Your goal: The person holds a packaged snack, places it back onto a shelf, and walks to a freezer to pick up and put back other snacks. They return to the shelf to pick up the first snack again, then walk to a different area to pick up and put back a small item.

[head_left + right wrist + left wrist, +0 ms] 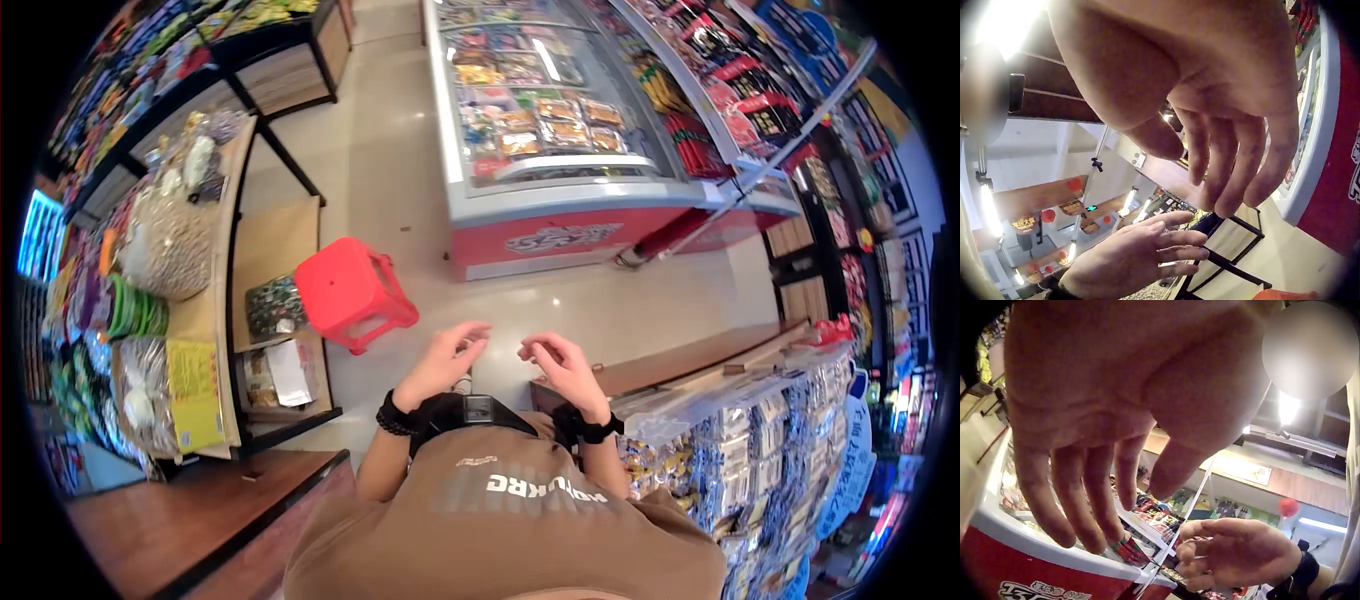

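Both hands hover in front of the person's waist, palms turned towards each other with a gap between them. The left hand (pixel 447 362) holds nothing; its fingers hang loosely bent in the left wrist view, thumb apart from them. Facing it, the right hand (pixel 566 366) is also bare of any object, its fingers (pixel 1235 162) relaxed and slightly curled in the right wrist view. Nearest the left hand is a red plastic stool (pixel 350 288) on the floor, a little ahead and to the left. Neither hand touches it.
Ahead stands a glass-topped chest freezer (pixel 550 215) full of packaged food. Shelving (pixel 225 290) with bagged goods lines the left side. At the right, a rack of hanging packets (pixel 745 450) stands close to the right arm, beside a low brown ledge (pixel 680 365). Tiled floor (pixel 385 130) runs between.
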Demonstrator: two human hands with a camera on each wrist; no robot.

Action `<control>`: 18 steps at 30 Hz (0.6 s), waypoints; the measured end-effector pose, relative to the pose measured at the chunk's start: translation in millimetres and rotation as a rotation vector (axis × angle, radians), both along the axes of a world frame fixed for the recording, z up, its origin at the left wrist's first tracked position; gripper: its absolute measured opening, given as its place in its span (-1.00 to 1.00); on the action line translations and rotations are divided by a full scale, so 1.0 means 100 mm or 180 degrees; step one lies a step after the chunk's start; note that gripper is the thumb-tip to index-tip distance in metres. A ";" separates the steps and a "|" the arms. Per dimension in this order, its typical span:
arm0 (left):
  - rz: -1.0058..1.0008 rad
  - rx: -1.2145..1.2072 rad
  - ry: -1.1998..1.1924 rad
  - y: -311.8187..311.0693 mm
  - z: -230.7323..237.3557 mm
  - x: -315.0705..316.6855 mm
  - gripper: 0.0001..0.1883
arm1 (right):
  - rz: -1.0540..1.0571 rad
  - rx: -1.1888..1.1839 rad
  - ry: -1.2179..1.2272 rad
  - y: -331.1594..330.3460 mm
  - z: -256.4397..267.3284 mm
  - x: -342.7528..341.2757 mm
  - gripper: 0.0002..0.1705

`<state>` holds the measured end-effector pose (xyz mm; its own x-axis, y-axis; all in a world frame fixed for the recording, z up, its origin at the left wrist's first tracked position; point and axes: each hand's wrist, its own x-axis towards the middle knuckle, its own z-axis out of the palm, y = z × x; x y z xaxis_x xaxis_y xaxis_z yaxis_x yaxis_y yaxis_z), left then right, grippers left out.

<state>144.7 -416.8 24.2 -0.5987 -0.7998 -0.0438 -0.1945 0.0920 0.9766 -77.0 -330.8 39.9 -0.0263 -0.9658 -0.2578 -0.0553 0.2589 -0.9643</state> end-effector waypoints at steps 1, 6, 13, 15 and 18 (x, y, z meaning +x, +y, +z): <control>-0.0053 0.0042 -0.0013 -0.09 0.03 -0.01 -0.71 | 0.0038 0.0011 0.0022 -0.10 0.07 0.04 -0.75; -0.0442 0.0254 -0.0058 -0.42 -0.11 -0.08 -0.71 | -0.0156 -0.0250 -0.0019 -0.36 0.08 0.11 -0.73; -0.0945 0.0271 -0.0009 -0.86 -0.05 -0.35 -0.69 | -0.0665 -0.0364 -0.0297 -0.54 0.03 0.01 -0.78; -0.1018 0.0282 -0.0068 -1.00 -0.06 -0.46 -0.69 | -0.0728 -0.0328 -0.0303 -0.60 -0.04 -0.08 -0.78; -0.0999 0.0270 -0.0147 -1.21 -0.03 -0.65 -0.69 | -0.0804 -0.0336 -0.0426 -0.77 -0.07 -0.27 -0.79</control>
